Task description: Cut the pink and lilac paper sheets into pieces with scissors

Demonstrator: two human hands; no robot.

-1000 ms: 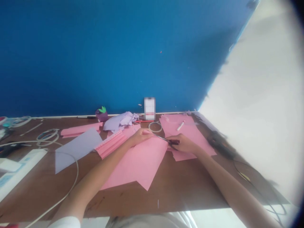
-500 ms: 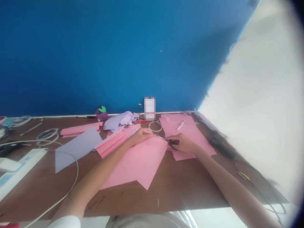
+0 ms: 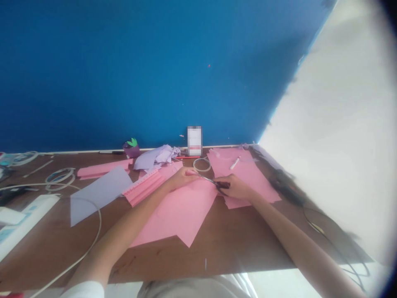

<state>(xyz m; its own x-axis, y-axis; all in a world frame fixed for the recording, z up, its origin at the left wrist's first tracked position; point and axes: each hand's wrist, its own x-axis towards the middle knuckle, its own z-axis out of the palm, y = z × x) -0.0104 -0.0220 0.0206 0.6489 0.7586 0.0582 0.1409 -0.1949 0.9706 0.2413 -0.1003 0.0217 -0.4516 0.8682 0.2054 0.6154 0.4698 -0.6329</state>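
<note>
My right hand (image 3: 232,187) grips a pair of black-handled scissors (image 3: 214,181), whose metal blades point left along the edge of a large pink paper sheet (image 3: 173,215). My left hand (image 3: 182,178) holds that sheet's upper edge, close to the blade tips. A second pink sheet (image 3: 238,169) lies under and beyond my right hand, with a white marker (image 3: 235,163) on it. Left of my left hand lies a pleated pink paper strip (image 3: 144,188).
A lavender paper sheet (image 3: 99,194), crumpled lavender paper (image 3: 156,156), a pink strip (image 3: 102,169) and a small purple pot (image 3: 132,150) share the brown table (image 3: 235,236). White cable (image 3: 93,244), wire loops (image 3: 60,179) and a power strip (image 3: 27,215) lie left. A blue wall (image 3: 155,70) stands behind.
The whole view has shifted slightly left and up. Both hands and the scissors stay in nearly the same place on the paper, with the blades perhaps slightly further left.
</note>
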